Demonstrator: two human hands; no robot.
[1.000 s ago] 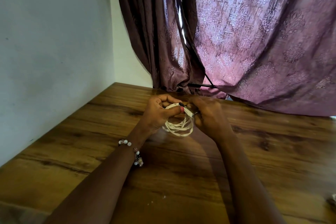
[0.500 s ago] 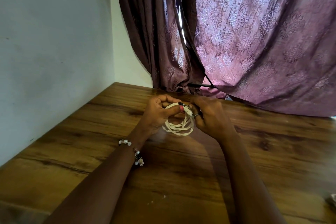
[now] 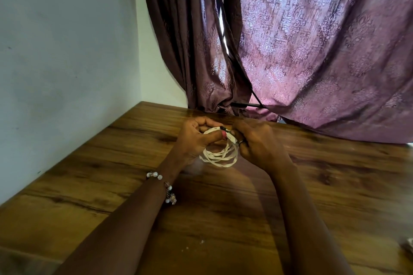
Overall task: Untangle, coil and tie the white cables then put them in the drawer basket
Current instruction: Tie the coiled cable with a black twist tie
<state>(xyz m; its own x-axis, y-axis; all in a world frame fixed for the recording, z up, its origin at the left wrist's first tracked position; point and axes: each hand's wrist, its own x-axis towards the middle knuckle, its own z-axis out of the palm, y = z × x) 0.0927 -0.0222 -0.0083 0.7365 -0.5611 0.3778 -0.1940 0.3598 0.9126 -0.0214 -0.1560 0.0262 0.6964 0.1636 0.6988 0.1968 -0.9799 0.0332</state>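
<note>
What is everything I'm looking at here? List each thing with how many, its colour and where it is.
white cable: one coil, off-white, held above the table between both hands
black tie: one small dark piece at the top of the coil; what it is exactly is hard to tell
table: one, brown wood grain, fills the lower view
curtain: purple patterned, hanging behind the table
wall: pale, on the left
bracelet: one, white beads, on the left wrist
ring: one, silvery, on a right finger
left hand: grips the coil's top left
right hand: pinches the coil's top right
</note>
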